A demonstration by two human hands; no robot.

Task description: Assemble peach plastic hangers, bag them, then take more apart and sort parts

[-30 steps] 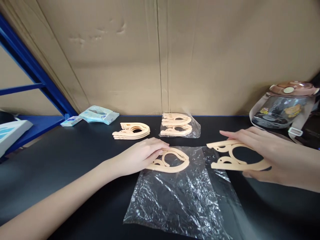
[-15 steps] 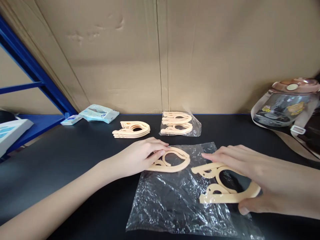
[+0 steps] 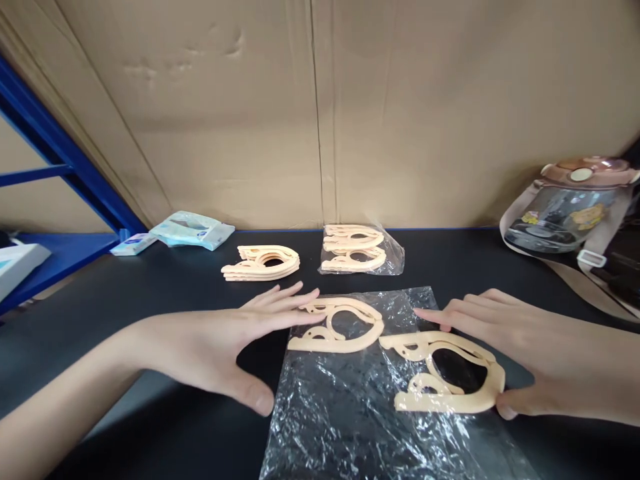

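A beige folding hanger [image 3: 345, 345], folded up, lies at the upper left of a clear plastic bag [image 3: 340, 420]. My left hand [image 3: 215, 347] is open beside it, fingertips over the hanger's upper left end and thumb apart near the bag's left edge. To the right lies a second folded hanger [image 3: 470, 401]; shiny film crosses its left part, but I cannot tell how much of it is inside the bag. My right hand [image 3: 510, 353] has its fingers stretched out above this hanger, with the thumb at its rounded right end.
Behind the bag sit a stack of folded hangers [image 3: 263, 272] and a bagged set of hangers [image 3: 357, 250]. Pale blue packets [image 3: 193, 230] lie at the back left near a blue metal frame [image 3: 95, 190]. A strapped water bottle [image 3: 570, 213] stands right, before the cardboard wall [image 3: 410, 120].
My left hand has come off the first hanger and spread its fingers, moving left. The second hanger has shifted slightly left and down, and more of its right end shows clear of my right hand.
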